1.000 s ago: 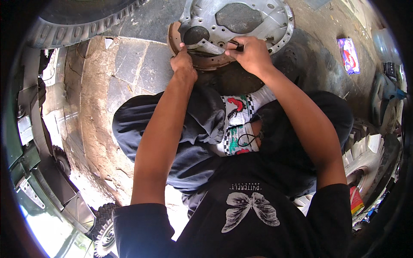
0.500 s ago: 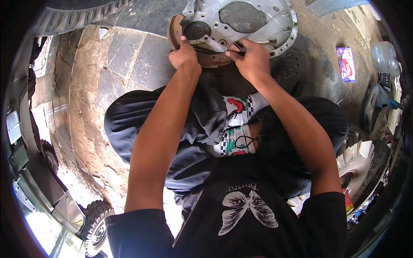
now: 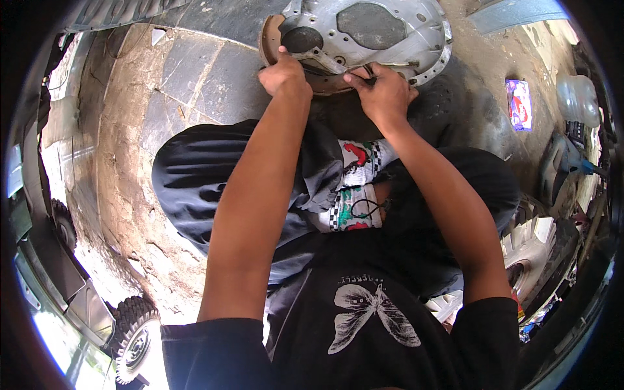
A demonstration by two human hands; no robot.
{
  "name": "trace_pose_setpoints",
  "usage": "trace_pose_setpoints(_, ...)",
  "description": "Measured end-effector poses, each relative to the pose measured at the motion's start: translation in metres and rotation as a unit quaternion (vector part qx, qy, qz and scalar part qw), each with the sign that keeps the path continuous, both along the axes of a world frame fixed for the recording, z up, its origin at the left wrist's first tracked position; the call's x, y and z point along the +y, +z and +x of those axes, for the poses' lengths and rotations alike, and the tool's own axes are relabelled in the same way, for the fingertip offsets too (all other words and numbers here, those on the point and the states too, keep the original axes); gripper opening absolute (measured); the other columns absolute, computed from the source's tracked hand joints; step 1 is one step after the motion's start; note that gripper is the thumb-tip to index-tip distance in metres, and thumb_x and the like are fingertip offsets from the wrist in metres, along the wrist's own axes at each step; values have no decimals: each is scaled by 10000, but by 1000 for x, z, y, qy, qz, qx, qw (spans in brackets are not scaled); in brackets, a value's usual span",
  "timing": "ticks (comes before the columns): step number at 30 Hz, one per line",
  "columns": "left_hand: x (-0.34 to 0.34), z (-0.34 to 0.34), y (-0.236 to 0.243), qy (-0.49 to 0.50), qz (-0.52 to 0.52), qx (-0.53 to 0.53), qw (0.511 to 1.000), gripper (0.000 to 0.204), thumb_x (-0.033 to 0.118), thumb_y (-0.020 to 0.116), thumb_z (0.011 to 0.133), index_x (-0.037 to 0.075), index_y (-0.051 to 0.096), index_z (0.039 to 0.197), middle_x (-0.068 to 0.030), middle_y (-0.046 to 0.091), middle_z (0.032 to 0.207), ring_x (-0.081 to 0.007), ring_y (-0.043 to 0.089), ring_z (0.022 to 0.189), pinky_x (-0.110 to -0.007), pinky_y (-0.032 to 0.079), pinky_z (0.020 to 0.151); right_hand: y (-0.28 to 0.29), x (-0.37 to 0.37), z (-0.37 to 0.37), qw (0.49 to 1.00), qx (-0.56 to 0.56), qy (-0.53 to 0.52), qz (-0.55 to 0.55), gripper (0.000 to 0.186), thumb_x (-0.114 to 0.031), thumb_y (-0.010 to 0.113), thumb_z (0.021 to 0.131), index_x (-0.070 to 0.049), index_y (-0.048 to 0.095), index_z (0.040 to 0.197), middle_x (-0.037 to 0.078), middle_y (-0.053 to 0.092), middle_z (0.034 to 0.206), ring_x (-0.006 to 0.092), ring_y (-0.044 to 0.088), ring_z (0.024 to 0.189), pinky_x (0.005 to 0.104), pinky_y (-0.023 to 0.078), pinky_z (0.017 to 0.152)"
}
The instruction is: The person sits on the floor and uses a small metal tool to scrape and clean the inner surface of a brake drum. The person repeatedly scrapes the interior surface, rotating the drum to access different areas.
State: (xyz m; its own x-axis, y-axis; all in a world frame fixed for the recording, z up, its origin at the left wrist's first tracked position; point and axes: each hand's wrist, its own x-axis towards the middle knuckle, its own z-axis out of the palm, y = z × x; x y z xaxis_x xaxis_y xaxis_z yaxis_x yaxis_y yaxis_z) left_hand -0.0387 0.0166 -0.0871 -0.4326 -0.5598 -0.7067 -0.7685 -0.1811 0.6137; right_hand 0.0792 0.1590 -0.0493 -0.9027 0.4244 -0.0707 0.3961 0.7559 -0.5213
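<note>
A large round metal housing (image 3: pixel 426 45), silver-grey with bolt holes and two big openings, lies on the floor in front of me. Along its left and near side runs a brown curved rim (image 3: pixel 270 42). My left hand (image 3: pixel 286 77) is closed at this near-left rim, one digit pointing up beside the smaller opening; its other fingers are partly hidden. A pale metal arm (image 3: pixel 330 60) slants across the housing between my hands. My right hand (image 3: pixel 382 94) pinches at the near rim, thumb and forefinger together around something small and dark that I cannot make out.
My crossed legs (image 3: pixel 214 172) lie close below the housing. On the right are a purple packet (image 3: pixel 519 105), a clear plastic bottle (image 3: pixel 577 101) and a finned metal wheel (image 3: pixel 533 244). A treaded tyre (image 3: pixel 133 331) stands at lower left.
The housing sits slightly higher and further right in view. My left hand has shifted up and right with it; my right hand stays at the near rim, its fingers slightly rearranged.
</note>
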Motion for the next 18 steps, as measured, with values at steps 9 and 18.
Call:
trace_pose_setpoints(9,8,13,10,18,-30,40,999,615,418,800,946,-98,650,1247,-262,739,1200,-383,754,1061,-466,611,915,-7,-3,5,998,9,-10,59,456,-581,808,843,-144,785,970,136,778,993,385,704,1047,543,426,930)
trace_pose_setpoints(18,10,13,9,30,7,58,998,638,423,802,943,-105,639,1262,-273,726,1229,-392,746,1083,-471,602,916,-24,-5,-7,995,96,-23,33,401,-500,864,827,-121,787,936,141,776,918,367,726,966,543,454,887)
